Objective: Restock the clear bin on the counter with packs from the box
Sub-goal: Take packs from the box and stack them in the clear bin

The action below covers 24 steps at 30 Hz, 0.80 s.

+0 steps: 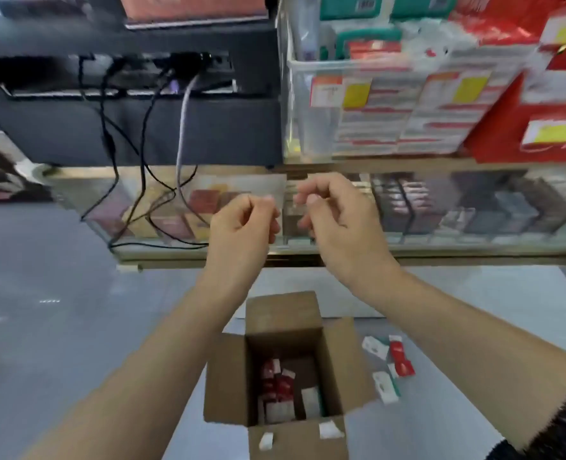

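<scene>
We see both hands raised side by side in front of the glass surface (474, 249), well above the box. The left hand (241, 227) has its fingers (261, 202) curled in, tips drawn against the thumb. The right hand (338, 224) is much the same, its fingers (308, 190) bent toward the left hand. The two hands are near each other but apart. The frame is blurred there, so we cannot tell whether either hand pinches something small or see-through, or nothing at all.

The clear bin (299, 104) stands on the surface, up and to the right of the hands. Stacked packs (374, 107) with red, white and yellow labels stand upright inside it.

The cardboard box (284, 313) sits on the floor (75, 310) below the forearms, flaps open. A few red and white packs lie jumbled at its bottom (276, 383). Several loose packs (399, 358) lie on the floor just to the right of the box.

A black machine (135, 127) sits on the surface to the left of the bin, and cables (182, 127) hang from its back across the glass. Rows of goods show blurred under the glass.
</scene>
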Available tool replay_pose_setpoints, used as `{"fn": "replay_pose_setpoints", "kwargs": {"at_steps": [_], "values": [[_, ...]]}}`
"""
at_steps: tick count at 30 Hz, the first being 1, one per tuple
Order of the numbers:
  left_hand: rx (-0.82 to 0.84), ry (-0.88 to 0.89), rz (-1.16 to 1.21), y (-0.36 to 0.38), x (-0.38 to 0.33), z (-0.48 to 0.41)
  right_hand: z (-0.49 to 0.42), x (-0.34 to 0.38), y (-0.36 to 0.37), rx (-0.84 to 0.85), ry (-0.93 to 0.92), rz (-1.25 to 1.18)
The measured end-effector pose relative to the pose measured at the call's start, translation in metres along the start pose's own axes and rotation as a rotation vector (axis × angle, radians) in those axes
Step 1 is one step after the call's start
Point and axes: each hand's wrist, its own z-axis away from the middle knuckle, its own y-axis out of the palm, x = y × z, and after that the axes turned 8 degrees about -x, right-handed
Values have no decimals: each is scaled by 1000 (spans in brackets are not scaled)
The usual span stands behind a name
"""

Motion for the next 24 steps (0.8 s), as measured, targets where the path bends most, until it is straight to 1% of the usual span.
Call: {"fn": "replay_pose_setpoints", "kwargs": {"at_steps": [5,11,16,21,24], "values": [[-37,-85,-50,14,111,44,81,-99,18,68,136,2],[49,-182,-152,27,269,82,166,-237,47,142,286,173],[73,-312,-274,43,387,89,205,-334,77,183,404,241],[113,-352,-388,64,487,79,226,-416,113,211,502,274],[233,-432,-507,73,538,77,234,-454,129,239,579,306]]}}
